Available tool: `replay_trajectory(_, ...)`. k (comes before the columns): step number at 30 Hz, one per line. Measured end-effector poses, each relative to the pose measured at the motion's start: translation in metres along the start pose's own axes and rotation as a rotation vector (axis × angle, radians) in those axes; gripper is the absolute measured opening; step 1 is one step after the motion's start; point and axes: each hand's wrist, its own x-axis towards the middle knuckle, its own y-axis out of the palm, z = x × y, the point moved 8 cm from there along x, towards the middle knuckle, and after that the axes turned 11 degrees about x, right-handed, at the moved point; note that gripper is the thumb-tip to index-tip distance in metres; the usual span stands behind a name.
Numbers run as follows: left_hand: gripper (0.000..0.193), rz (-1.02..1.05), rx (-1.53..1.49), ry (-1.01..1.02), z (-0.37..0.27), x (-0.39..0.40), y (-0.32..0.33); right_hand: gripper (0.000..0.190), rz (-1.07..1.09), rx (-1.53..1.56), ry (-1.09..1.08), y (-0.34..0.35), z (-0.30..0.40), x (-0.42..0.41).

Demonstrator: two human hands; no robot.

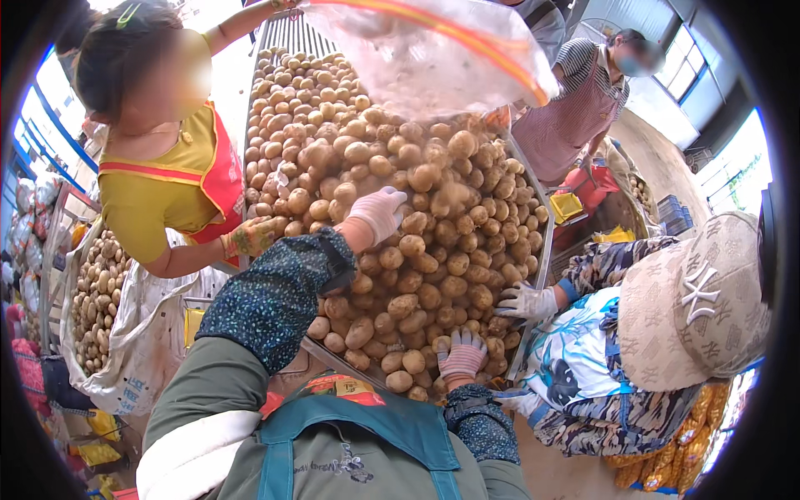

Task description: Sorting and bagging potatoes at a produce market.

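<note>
A large heap of potatoes (409,281) covers a metal-rimmed table (290,32) in front of me. My left hand (379,215), in a pale knitted glove, reaches across the middle of the heap. Its fingers are bent over potatoes, and whether it grips one is hidden. My right hand (463,354) wears a pink-and-white striped glove. It lies palm down on potatoes by the near edge, fingers somewhat apart. Beyond my left hand, several potatoes (451,195) are blurred by motion. Above the far part hangs a translucent plastic bag (431,59) with an orange-and-yellow border.
A person (165,181) in a red apron stands left, one gloved hand at the table. At right, a person in a patterned cap (681,306) has a gloved hand (528,302) on the rim. Another person (562,119) stands beyond. A white sack (147,331) holds potatoes.
</note>
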Motion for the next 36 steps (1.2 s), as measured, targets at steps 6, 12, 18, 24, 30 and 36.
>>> replay_trajectory(6,0.043,0.137,0.358,0.112,-0.024,0.068,0.032,0.059,0.003,0.054,0.023,0.001,-0.006,0.003)
replay_trajectory(12,0.045,0.315,0.625,0.292,-0.038,0.107,0.06,0.061,-0.044,0.098,0.01,0.002,-0.012,0.01)
replay_trajectory(18,0.037,0.133,0.333,0.263,-0.012,0.119,0.033,0.061,-0.036,0.107,0.012,0.002,-0.007,0.013)
replay_trajectory(24,0.051,0.267,-1.94,-0.42,0.027,0.034,0.024,0.063,0.046,0.061,0.054,0.006,-0.01,0.006)
replay_trajectory(30,0.058,0.246,-2.241,-0.468,0.027,-0.066,0.008,0.065,0.104,0.034,0.026,0.009,-0.004,0.005)
replay_trajectory(36,0.061,0.159,-2.159,-0.541,0.066,-0.185,0.018,0.058,0.16,-0.028,0.038,0.018,0.005,0.012)
